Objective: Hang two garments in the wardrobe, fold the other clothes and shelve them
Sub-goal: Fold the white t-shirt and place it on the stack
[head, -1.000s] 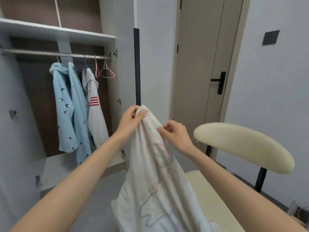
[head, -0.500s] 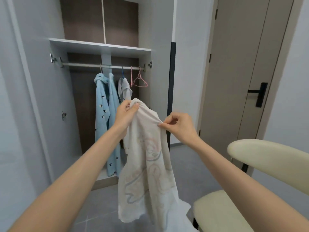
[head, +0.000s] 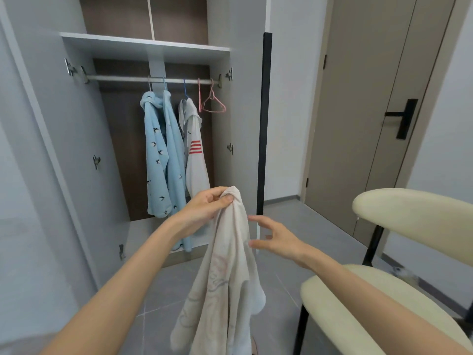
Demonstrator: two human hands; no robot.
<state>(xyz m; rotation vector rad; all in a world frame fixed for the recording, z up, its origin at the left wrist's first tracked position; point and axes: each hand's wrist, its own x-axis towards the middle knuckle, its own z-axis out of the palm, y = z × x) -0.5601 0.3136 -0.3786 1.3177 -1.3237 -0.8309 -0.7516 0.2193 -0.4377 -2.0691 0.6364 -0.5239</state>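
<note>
A cream garment with a faint printed pattern [head: 225, 283] hangs down from my left hand [head: 207, 204], which pinches its top edge. My right hand [head: 275, 235] hovers just to the right of the cloth with fingers spread, not touching it. In the open wardrobe, a light blue garment with small bird prints [head: 160, 160] and a white garment with red stripes [head: 195, 155] hang on the rail [head: 122, 78]. Two empty pink hangers [head: 212, 103] hang at the rail's right end.
A white shelf [head: 143, 44] runs above the rail. The wardrobe's open door [head: 38, 175] stands on the left, and another door's dark edge [head: 263, 124] is right of centre. A cream chair [head: 363, 298] is at the lower right, a beige room door [head: 371, 111] behind it.
My right hand has let go of the cream garment and opened. The garment now hangs bunched from my left hand alone, lower in view.
</note>
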